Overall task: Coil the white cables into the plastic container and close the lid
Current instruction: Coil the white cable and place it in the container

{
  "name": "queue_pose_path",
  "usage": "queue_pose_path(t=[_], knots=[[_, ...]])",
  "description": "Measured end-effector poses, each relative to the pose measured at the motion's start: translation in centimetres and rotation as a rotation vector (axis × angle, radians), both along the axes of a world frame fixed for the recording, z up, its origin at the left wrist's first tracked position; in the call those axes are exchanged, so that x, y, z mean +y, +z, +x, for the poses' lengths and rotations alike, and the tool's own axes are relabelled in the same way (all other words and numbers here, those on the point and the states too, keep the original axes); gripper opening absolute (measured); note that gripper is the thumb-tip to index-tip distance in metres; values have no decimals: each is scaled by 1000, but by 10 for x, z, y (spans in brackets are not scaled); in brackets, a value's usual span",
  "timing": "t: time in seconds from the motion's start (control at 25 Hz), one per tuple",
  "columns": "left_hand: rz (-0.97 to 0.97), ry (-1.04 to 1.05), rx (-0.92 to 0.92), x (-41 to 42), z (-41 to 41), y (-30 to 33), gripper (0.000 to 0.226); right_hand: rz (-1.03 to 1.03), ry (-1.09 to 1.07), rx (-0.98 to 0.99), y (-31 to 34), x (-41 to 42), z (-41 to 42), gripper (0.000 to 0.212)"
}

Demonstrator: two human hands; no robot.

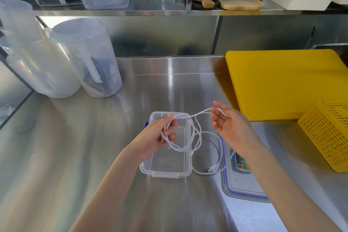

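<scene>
Left hand (163, 133): closed around several loops of white cable (185, 147), held above the open plastic container (165, 167) on the steel counter (75, 156). Right hand (228, 124): palm up, fingers loosely spread, cable end resting across them. Lid (243, 188): flat, right of container. Second cable (212, 169): between container and lid.

Bare steel counter (79, 147) left of the open container (165, 170); lid (243, 192) and, apparently, cable (216, 164) crowd its right.

We find no legible text; the colourful label (242, 163) beneath the right hand (228, 124) is too blurred to read.
</scene>
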State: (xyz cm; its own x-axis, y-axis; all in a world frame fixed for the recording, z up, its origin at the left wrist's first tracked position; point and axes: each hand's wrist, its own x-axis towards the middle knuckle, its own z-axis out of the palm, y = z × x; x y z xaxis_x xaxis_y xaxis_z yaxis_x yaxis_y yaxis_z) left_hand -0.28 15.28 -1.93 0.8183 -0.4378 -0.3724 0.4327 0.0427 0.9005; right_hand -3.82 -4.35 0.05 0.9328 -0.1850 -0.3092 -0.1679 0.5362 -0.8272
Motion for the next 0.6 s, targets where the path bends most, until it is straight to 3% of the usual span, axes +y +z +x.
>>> queue_pose_path(t=[0.28,0.48,0.6], knots=[[-18,7,-67,1,1,-1,25,155,-193,8,1,-5,4,22],[16,-27,-120,-3,-2,-3,33,234,-220,-64,8,-7,8,19],[-176,116,14,-8,-2,-3,34,-11,-129,-90,14,-5,10,15]])
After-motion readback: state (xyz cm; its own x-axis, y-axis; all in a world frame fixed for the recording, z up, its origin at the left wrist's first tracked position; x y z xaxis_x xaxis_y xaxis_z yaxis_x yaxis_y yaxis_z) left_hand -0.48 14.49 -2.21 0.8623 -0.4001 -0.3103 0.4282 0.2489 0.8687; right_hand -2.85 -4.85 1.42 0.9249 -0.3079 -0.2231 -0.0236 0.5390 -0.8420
